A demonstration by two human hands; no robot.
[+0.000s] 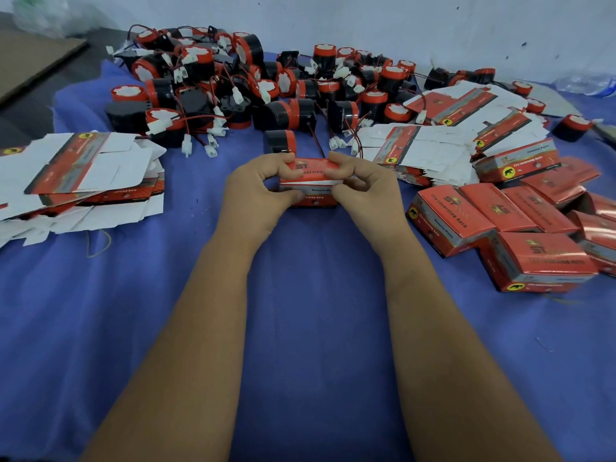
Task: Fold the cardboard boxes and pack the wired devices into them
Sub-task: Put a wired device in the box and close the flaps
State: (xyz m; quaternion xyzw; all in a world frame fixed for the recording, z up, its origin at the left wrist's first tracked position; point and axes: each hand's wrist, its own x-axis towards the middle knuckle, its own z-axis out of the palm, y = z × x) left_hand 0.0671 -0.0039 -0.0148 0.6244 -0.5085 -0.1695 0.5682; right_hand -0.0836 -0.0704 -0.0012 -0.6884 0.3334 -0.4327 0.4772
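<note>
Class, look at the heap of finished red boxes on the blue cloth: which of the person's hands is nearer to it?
Right. The right hand grips the box being folded on the side facing the heap of finished boxes; the left hand grips its far side, farther away.

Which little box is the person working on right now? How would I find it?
Look at the middle of the blue cloth, just in front of the big heap of red-and-black wired devices. There sits one red box. Unlike the finished boxes on the right, it is pinched between the left hand and right hand.
</note>
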